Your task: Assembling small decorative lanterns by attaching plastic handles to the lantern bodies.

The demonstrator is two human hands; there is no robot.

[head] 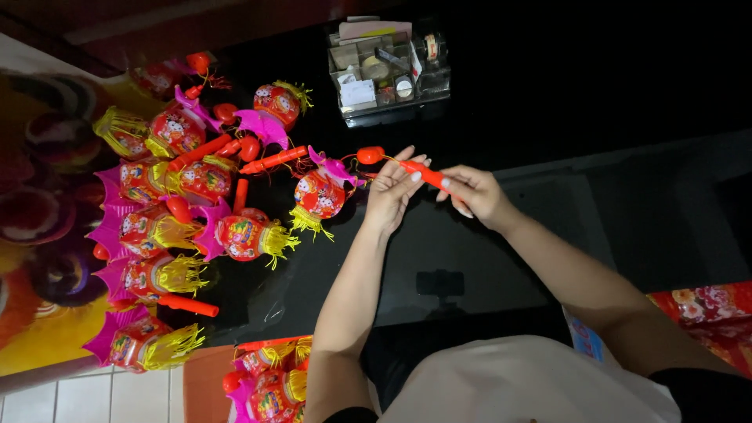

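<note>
Clear plastic organiser (389,74) at far edge of black glossy table (439,251), split into small compartments — holds tape rolls, small round tins, a white card; pink and yellow slips stand up at its back. Contents too small to sort further.

Left of centre: heap of small red toy lanterns (176,196) w/ yellow fringe and magenta fan-shaped tops, orange stick handles poking out between them. More of the same sit at the near edge, by the person's left elbow (270,384). Heap runs off the table's left side over a yellow-and-red patterned sheet (47,313).

Hands: both meet over mid-table. Left hand (389,192) w/ fingers bent, pinching the front of an orange stick handle (423,174); right hand (472,192) closed round its back end. Red bulb piece (370,154) at the stick's tip, and one lantern (319,196) hangs just beside the left hand, resting on the table.

Red floral-print packet (709,305) at right edge, near the right forearm; blue-and-white printed sheet (587,337) next to it.

Room: right half of tabletop is bare dark glass. White tiles (86,395) show at bottom left.
</note>
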